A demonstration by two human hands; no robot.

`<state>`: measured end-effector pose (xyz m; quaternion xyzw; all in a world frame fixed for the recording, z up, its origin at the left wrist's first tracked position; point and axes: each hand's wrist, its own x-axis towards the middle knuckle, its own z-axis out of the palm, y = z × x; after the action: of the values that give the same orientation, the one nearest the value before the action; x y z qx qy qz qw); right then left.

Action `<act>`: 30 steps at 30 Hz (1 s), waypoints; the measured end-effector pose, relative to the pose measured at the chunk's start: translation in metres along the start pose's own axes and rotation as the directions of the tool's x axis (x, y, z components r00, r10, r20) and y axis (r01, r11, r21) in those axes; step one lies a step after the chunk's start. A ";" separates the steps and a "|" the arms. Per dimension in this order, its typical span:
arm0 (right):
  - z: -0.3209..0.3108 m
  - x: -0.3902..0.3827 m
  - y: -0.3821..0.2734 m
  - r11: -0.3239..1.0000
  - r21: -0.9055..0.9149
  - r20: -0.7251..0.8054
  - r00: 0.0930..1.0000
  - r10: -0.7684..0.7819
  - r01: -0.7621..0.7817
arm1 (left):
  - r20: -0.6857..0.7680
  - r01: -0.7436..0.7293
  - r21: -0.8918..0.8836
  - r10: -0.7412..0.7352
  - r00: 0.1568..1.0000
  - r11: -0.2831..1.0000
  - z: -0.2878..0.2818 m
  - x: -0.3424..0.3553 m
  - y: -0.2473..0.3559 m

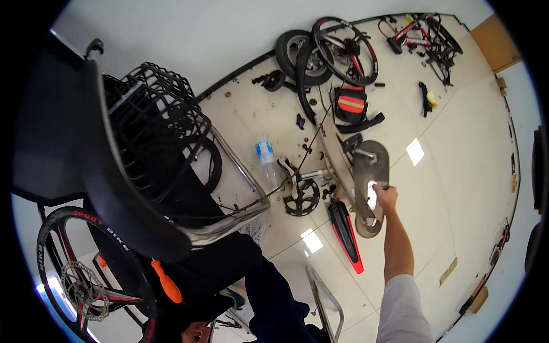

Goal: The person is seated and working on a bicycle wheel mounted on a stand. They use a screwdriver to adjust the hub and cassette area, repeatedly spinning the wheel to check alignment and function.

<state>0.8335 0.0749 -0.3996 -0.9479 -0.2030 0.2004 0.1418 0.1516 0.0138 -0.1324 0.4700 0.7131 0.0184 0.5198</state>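
My right hand [386, 198] is closed on the edge of a long, rounded, grey-brown bicycle chain guard [370, 166], with the fingers at an opening in it. A pale bicycle frame tube [337, 151] runs beside the guard, with a pedal [352, 143] near its upper end. Left of it, a black chainring [301, 198] shows with a silver shaft. My left hand [196, 332] appears only in part at the lower edge, and its grip is hidden. An orange-handled screwdriver [166, 282] lies near it on a black surface.
A black and red mudguard [346, 235] and a clear bottle [267, 163] are on the tiled floor. Wheels [345, 50], a red-striped bag [350, 104] and a folded frame [420, 41] lie farther off. At left are a black basket [154, 108] and a spoked wheel [64, 228].
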 end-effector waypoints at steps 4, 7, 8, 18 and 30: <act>-0.011 0.016 -0.007 0.985 -0.143 0.039 0.995 -0.090 0.095 | 0.044 -0.008 0.007 0.008 0.999 1.000 -0.001 -0.005 -0.011; -0.025 0.020 -0.019 0.979 -0.143 0.085 0.987 -0.134 0.146 | 0.031 -0.083 -0.075 0.086 0.996 0.994 0.005 0.003 -0.021; -0.032 0.020 -0.018 0.992 -0.114 0.089 0.995 -0.037 0.047 | 0.053 -0.043 -0.041 0.045 0.998 0.998 0.004 0.005 -0.029; -0.106 -0.127 0.031 0.833 -0.012 0.058 0.832 -0.552 0.553 | -0.073 -0.253 -0.091 0.247 0.966 0.963 -0.013 -0.041 0.002; -0.146 -0.460 -0.301 0.677 0.671 0.494 0.498 -0.712 0.303 | -0.722 -0.622 -0.303 0.252 0.644 0.722 -0.135 -0.111 -0.049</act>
<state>0.4131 0.1083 -0.0179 -0.6045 -0.4632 0.5495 0.3436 0.0188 -0.0279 -0.0153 0.4378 0.6681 0.5013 0.3327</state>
